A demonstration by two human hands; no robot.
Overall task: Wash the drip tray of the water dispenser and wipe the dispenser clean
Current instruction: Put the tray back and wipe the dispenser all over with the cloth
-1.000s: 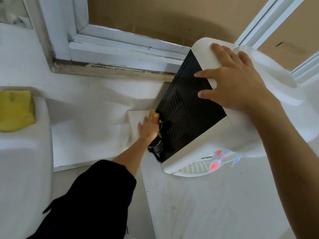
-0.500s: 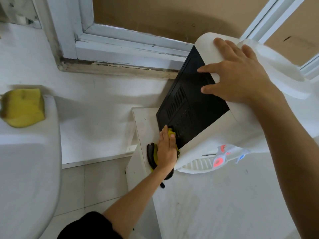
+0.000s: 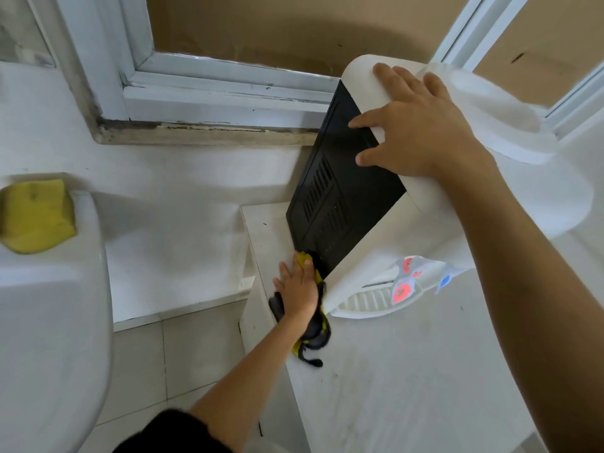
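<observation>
A white water dispenser [image 3: 385,266] with a black vented side panel [image 3: 340,191] stands on a white counter [image 3: 408,380]. My right hand [image 3: 415,132] rests on its top edge with fingers spread. My left hand [image 3: 299,286] presses a yellow and black cloth [image 3: 315,335] with straight fingers against the dispenser's lower left corner. The white slotted drip tray [image 3: 369,302] sits at the dispenser's base, below the red tap [image 3: 400,292] and blue tap [image 3: 444,282].
A white sink [image 3: 49,322] fills the left side, with a yellow sponge [image 3: 36,217] on its rim. A white window frame [image 3: 212,93] runs along the wall behind. Tiled floor [image 3: 176,354] shows between sink and counter.
My left hand with the cloth has slid down the black panel to the dispenser's lower corner. My right hand stays on the top edge.
</observation>
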